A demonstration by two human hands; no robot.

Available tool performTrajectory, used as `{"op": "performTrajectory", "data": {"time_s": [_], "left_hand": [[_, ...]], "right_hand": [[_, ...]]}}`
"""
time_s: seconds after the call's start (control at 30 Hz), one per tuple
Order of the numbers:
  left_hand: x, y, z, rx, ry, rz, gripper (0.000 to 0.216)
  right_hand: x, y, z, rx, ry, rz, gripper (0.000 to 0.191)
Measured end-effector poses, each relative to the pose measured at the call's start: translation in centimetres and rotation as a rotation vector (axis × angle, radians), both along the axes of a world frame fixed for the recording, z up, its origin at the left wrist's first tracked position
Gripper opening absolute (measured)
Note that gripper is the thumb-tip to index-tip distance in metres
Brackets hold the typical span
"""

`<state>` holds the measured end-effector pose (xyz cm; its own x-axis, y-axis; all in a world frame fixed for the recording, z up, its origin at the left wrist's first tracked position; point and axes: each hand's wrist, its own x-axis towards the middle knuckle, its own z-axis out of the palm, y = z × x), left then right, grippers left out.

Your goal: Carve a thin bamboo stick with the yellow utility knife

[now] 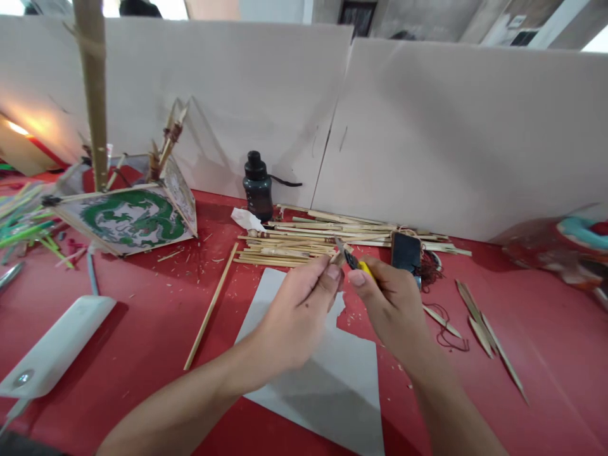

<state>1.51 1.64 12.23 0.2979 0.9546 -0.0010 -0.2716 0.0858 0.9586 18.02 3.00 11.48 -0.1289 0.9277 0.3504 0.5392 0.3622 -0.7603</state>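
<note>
My right hand grips a yellow and black utility knife, its blade angled up and to the left. Close beside it, my left hand pinches a short bamboo piece whose tip meets or nearly meets the blade; most of that piece is hidden by the fingers. Under both hands lies a torn white sheet of paper, with small shavings scattered at its right. Just beyond the hands, several bamboo sticks are laid in a row.
A black bottle stands against the white partition. At left are a dragon-painted lantern frame, a white power bank and a single bamboo stick. Pointed bamboo slips and a dark phone-like object lie on the right.
</note>
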Motion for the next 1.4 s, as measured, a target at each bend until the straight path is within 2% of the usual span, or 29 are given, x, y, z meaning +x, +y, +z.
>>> {"op": "performTrajectory", "data": {"time_s": [0.13,0.33,0.53,0.6,0.7,0.8,0.9,1.0,1.07,1.1,1.23,1.3,1.4], "left_hand": [[-0.3,0.1,0.4,-0.001,-0.063,0.036,0.038],[-0.6,0.1,0.6,-0.049,-0.207,-0.052,0.039],[0.0,-1.1,1.2,-0.022,-0.206,-0.030,0.041],[0.1,-1.1,1.2,-0.074,-0.267,-0.059,0.041],[-0.3,-0.7,1.2,-0.246,-0.386,-0.170,0.037],[-0.9,0.0,1.0,-0.442,-0.517,-0.286,0.029],[-1.2,0.2,1.0,-0.567,-0.638,-0.299,0.024],[-1.2,-0.7,1.7,-0.627,-0.680,-0.271,0.022],[-1.2,-1.4,2.5,-0.624,-0.666,-0.310,0.024],[-1.3,-1.7,2.9,-0.613,-0.658,-0.319,0.025],[-1.6,-1.3,3.2,-0.496,-0.621,-0.071,0.024],[-1.4,-0.9,2.7,-0.502,-0.589,-0.078,0.024],[-0.8,-0.9,2.1,-0.488,-0.524,-0.127,0.023]], "right_hand": [[0.6,0.0,0.6,0.006,-0.056,-0.009,0.056],[0.5,-0.4,0.7,-0.003,-0.072,0.092,0.053],[0.5,-0.6,0.9,0.163,-0.161,0.020,0.052],[0.7,-0.3,0.6,0.229,-0.193,-0.023,0.054],[0.7,0.3,0.0,0.254,-0.226,-0.074,0.056],[0.2,0.6,-0.3,0.184,-0.270,-0.130,0.062],[-0.1,1.0,-0.6,0.075,-0.333,-0.155,0.066],[1.1,2.4,-1.2,-0.030,-0.439,-0.264,0.066],[2.7,3.4,-1.7,-0.139,-0.501,-0.414,0.063],[3.4,3.8,-1.9,-0.180,-0.509,-0.424,0.062],[4.2,3.7,-1.8,-0.128,-0.269,-0.258,0.060],[3.3,2.9,-1.2,-0.100,-0.226,-0.168,0.061],[2.0,1.7,-0.1,-0.073,-0.196,-0.140,0.060]]}}
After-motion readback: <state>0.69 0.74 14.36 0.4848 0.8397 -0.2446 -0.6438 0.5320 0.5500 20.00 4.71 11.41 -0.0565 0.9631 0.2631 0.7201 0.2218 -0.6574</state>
